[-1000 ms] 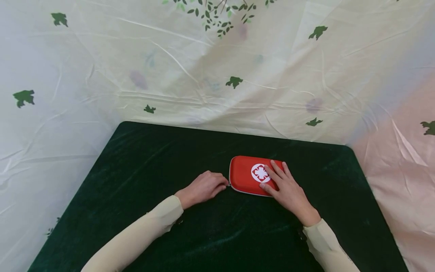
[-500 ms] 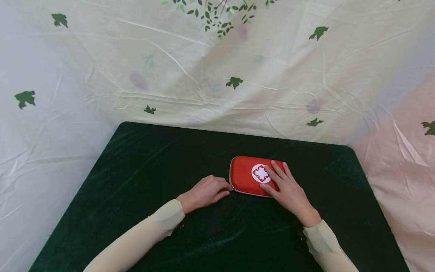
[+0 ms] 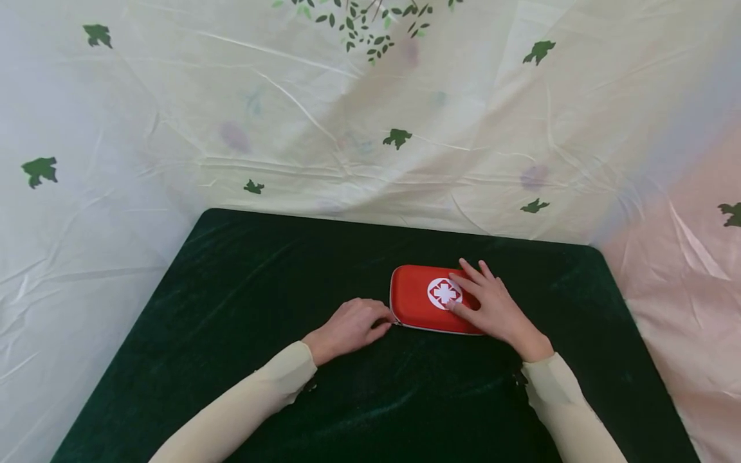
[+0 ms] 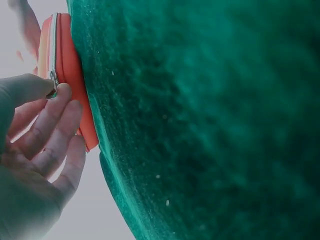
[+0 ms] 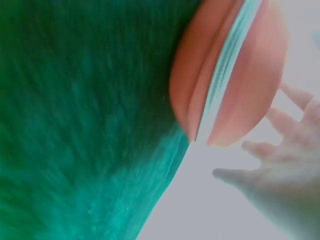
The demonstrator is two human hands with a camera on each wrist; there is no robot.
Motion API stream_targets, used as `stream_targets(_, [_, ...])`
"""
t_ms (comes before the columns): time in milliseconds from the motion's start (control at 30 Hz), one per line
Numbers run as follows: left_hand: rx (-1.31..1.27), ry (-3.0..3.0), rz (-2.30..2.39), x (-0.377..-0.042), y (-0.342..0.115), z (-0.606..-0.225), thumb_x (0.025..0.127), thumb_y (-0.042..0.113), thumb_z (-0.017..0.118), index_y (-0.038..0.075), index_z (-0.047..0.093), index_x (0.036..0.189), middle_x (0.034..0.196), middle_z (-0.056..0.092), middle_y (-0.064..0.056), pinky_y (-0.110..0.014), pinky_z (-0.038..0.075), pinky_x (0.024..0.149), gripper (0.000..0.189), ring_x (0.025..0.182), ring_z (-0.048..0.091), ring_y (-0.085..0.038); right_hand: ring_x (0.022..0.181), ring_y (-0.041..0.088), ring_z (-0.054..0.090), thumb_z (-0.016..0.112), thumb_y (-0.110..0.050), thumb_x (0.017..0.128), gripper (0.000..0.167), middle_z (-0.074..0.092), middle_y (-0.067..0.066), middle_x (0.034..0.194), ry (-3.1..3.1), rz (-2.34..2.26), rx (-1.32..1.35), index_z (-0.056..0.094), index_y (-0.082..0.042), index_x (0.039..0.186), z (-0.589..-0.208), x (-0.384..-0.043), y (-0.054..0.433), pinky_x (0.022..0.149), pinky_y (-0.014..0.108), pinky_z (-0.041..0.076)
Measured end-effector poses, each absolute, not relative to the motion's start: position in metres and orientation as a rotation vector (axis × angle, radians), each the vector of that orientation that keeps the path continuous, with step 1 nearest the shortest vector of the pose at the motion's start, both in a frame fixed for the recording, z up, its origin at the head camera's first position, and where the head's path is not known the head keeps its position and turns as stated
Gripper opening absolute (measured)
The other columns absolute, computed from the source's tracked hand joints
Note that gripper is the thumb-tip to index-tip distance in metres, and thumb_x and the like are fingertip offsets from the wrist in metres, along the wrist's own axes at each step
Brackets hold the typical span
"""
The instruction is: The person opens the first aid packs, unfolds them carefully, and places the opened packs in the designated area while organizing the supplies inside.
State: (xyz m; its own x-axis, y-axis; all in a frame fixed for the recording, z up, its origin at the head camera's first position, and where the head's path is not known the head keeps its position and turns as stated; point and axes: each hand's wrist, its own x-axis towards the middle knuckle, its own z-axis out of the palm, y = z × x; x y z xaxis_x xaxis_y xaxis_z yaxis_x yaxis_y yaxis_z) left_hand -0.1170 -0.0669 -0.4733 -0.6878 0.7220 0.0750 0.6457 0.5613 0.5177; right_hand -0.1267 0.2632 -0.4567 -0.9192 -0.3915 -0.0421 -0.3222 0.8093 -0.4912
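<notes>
A red zipped first-aid case (image 3: 412, 297) with a white cross emblem (image 3: 444, 294) lies flat on the dark green cloth. At its near left corner, my left hand (image 3: 352, 326) pinches the metal zipper pull (image 4: 54, 85) between thumb and index finger, plainly seen in the left wrist view. The zipper track (image 4: 53, 37) runs along the case's side, its teeth together above the slider. My right hand (image 3: 499, 310) is over the right end of the case with its fingers spread, covering that end in the head view. In the right wrist view those fingers (image 5: 280, 120) extend beside the case's top.
The green velvet cloth (image 3: 278, 257) covers a table with rounded far corners. Pale fabric (image 3: 324, 116) printed with green birds and leaves hangs behind it and on both sides.
My left hand has slid the zipper pull a little toward me, round the case's near left corner. My right hand has lifted slightly and shifted right, its fingers rising off the case's top.
</notes>
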Motion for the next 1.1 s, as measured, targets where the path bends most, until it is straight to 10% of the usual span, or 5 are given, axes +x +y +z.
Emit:
stream_targets(367, [0.882, 2.530, 1.039, -0.119, -0.061, -0.470, 0.098, 0.016, 0.070, 0.013, 0.075, 0.111, 0.085, 0.070, 0.010, -0.022, 0.051, 0.060, 0.014, 0.059, 0.059, -0.001, 0.143, 0.041, 0.032, 0.069, -0.043, 0.097, 0.074, 0.031, 0.013, 0.167, 2.763, -0.801, -0.508, 0.041, -0.013, 0.159, -0.460, -0.142, 0.271, 0.106, 0.064, 0.042])
stream_targets(1100, [0.234, 2.686, 1.558, -0.161, -0.074, -0.477, 0.093, 0.011, 0.076, 0.013, 0.080, 0.097, 0.096, 0.079, 0.002, -0.034, 0.058, 0.076, 0.006, 0.086, 0.073, -0.011, 0.132, 0.037, 0.041, 0.073, -0.027, 0.098, 0.062, 0.033, 0.015, 0.164, 2.787, -0.933, -0.631, 0.051, -0.012, 0.154, -0.456, -0.088, 0.248, 0.100, 0.057, 0.045])
